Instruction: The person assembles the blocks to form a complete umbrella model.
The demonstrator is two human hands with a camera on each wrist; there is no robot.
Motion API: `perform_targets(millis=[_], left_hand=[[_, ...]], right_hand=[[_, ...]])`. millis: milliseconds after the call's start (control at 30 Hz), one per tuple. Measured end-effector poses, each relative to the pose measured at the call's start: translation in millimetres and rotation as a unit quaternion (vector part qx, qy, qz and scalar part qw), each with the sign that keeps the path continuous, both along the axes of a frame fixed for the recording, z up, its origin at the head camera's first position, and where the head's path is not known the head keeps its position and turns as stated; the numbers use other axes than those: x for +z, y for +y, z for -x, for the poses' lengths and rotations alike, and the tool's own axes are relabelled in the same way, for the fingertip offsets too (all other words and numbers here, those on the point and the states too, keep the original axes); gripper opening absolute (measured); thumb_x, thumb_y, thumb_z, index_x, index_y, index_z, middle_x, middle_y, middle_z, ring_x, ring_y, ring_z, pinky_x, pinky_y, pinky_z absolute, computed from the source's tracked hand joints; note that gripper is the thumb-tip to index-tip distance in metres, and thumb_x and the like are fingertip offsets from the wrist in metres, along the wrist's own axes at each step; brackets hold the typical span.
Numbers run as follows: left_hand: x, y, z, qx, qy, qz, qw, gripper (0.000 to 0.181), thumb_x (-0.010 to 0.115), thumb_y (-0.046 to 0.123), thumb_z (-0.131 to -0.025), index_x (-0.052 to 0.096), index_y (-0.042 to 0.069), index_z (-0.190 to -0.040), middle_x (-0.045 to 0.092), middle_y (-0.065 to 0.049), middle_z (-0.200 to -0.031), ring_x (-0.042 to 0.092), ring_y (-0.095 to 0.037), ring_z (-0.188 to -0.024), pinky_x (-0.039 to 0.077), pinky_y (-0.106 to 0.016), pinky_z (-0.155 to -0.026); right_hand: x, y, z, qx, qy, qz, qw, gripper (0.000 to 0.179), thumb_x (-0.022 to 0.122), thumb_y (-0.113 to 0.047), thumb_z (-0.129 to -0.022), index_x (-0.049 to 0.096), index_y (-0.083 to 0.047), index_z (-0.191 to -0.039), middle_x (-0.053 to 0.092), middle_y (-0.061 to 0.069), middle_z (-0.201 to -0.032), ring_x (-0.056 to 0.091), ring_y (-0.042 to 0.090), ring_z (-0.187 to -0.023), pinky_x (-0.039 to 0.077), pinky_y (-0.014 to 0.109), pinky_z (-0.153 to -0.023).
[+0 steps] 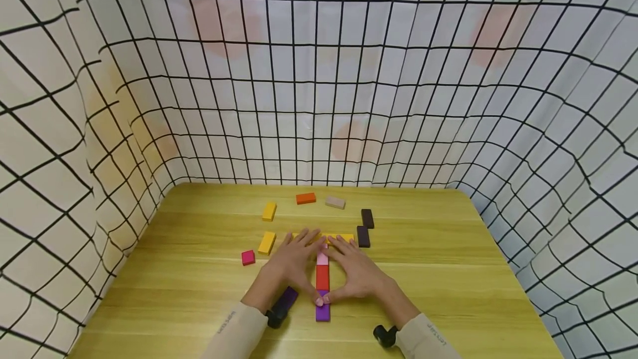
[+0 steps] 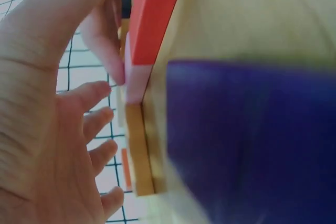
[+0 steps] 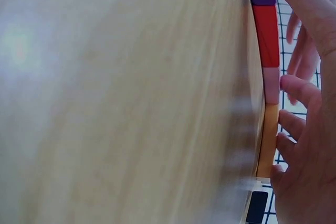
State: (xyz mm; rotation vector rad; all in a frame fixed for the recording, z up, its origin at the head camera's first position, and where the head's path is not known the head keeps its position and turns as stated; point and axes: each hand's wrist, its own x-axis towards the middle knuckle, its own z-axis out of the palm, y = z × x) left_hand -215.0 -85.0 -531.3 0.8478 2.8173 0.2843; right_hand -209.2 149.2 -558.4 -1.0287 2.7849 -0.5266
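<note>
A column of a purple block (image 1: 323,313), a red block (image 1: 322,277) and a pink block (image 1: 323,258) runs away from me, end to end. Its far end meets a crosswise row of yellow blocks (image 1: 344,237), partly hidden by fingers. My left hand (image 1: 293,262) spreads over the column's left side, my right hand (image 1: 360,275) over its right. Both thumbs touch the purple block, tips close together. The other fingers reach to the pink block and yellow row, extended, gripping nothing. Beneath my left wrist lies a dark purple block (image 2: 252,140), large in the left wrist view.
Around the figure lie loose blocks: two yellow ones, the nearer (image 1: 266,242) at left, a crimson block (image 1: 248,257), an orange block (image 1: 305,198), a beige block (image 1: 335,202) and two black blocks, one (image 1: 363,236) by the row's right end. Black netting (image 1: 319,109) surrounds the wooden table (image 1: 448,270).
</note>
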Motion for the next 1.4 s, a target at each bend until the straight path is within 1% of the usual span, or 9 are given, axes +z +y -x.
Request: perform_targets(millis=[167,267,467,733,867,967,1100,1267,1400], left_hand=[[-4.9,5.8,-0.7,-0.005,-0.01,0.023,0.9997,0.155,0.073,0.097,-0.043,0.013,0.026,-0.167,0.01,-0.001,-0.175,0.008,-0.032,-0.162,0.012,-0.063,-0.128],[-6.6,7.4,-1.3,-0.004,-0.019,0.028,0.9994,0.157,0.074,0.096,-0.042,0.011,0.026,-0.168,0.008,0.001,-0.175,0.006,-0.029,-0.162,0.01,-0.062,-0.128],[-7.7,8.7,-2.0,-0.005,-0.018,0.03,0.9994,0.158,0.074,0.096,-0.042,0.011,0.025,-0.168,0.009,0.002,-0.175,0.007,-0.029,-0.162,0.012,-0.063,-0.128],[-8.5,8.4,-2.0,-0.002,-0.02,0.026,0.9995,0.156,0.075,0.096,-0.042,0.013,0.025,-0.168,0.01,0.003,-0.175,0.008,-0.028,-0.162,0.012,-0.063,-0.127],[-8.8,7.9,-2.5,0.0,-0.021,0.027,0.9994,0.157,0.075,0.096,-0.041,0.014,0.025,-0.167,0.01,0.004,-0.175,0.008,-0.028,-0.162,0.013,-0.063,-0.128],[-8.9,8.0,-2.6,0.002,-0.024,0.025,0.9994,0.157,0.075,0.096,-0.041,0.015,0.025,-0.167,0.01,0.005,-0.175,0.007,-0.027,-0.162,0.011,-0.062,-0.128],[-8.1,8.3,-2.8,0.005,-0.027,0.024,0.9993,0.156,0.076,0.095,-0.04,0.017,0.025,-0.167,0.011,0.005,-0.175,0.008,-0.027,-0.162,0.012,-0.062,-0.128],[-7.3,8.8,-2.7,0.008,-0.029,0.022,0.9993,0.155,0.078,0.093,-0.041,0.018,0.025,-0.167,0.012,0.005,-0.175,0.01,-0.028,-0.162,0.013,-0.062,-0.128],[-7.0,9.6,-2.5,0.01,-0.031,0.022,0.9992,0.156,0.078,0.093,-0.04,0.018,0.025,-0.167,0.011,0.007,-0.175,0.01,-0.027,-0.162,0.013,-0.062,-0.128]], right_hand=[[0.3,-0.1,0.6,0.006,0.003,0.008,0.9999,0.118,0.065,-0.09,-0.069,0.039,-0.02,-0.16,0.021,0.007,-0.173,0.015,0.035,-0.16,0.01,0.059,-0.129],[0.2,0.1,0.8,0.007,0.003,0.008,0.9999,0.117,0.066,-0.089,-0.069,0.04,-0.019,-0.16,0.021,0.008,-0.172,0.015,0.035,-0.16,0.011,0.059,-0.129],[-1.1,1.3,1.5,0.009,0.008,0.007,0.9999,0.116,0.065,-0.09,-0.07,0.041,-0.019,-0.159,0.021,0.009,-0.172,0.015,0.036,-0.16,0.011,0.059,-0.129],[-1.6,2.1,2.0,0.007,-0.002,0.035,0.9994,0.111,0.07,-0.082,-0.073,0.042,-0.019,-0.159,0.024,0.01,-0.171,0.017,0.037,-0.16,0.012,0.062,-0.128],[-0.3,3.9,1.2,-0.011,-0.024,0.055,0.9981,0.102,0.071,-0.077,-0.077,0.044,-0.023,-0.158,0.027,0.005,-0.171,0.019,0.032,-0.16,0.016,0.062,-0.127],[0.8,7.6,1.9,-0.037,-0.035,0.073,0.996,0.095,0.072,-0.074,-0.078,0.046,-0.027,-0.157,0.029,0.001,-0.17,0.023,0.03,-0.159,0.025,0.065,-0.123],[1.6,16.4,7.2,-0.074,-0.038,0.097,0.9918,0.088,0.075,-0.068,-0.081,0.048,-0.028,-0.154,0.032,0.001,-0.169,0.028,0.031,-0.157,0.035,0.065,-0.118],[6.3,31.6,16.5,-0.115,-0.056,0.118,0.9846,0.086,0.078,-0.063,-0.083,0.048,-0.025,-0.154,0.034,0.003,-0.168,0.033,0.033,-0.154,0.035,0.063,-0.119],[9.1,45.0,25.0,-0.135,-0.046,0.123,0.9821,0.083,0.078,-0.057,-0.085,0.048,-0.02,-0.154,0.039,0.009,-0.164,0.038,0.039,-0.15,0.036,0.066,-0.117]])
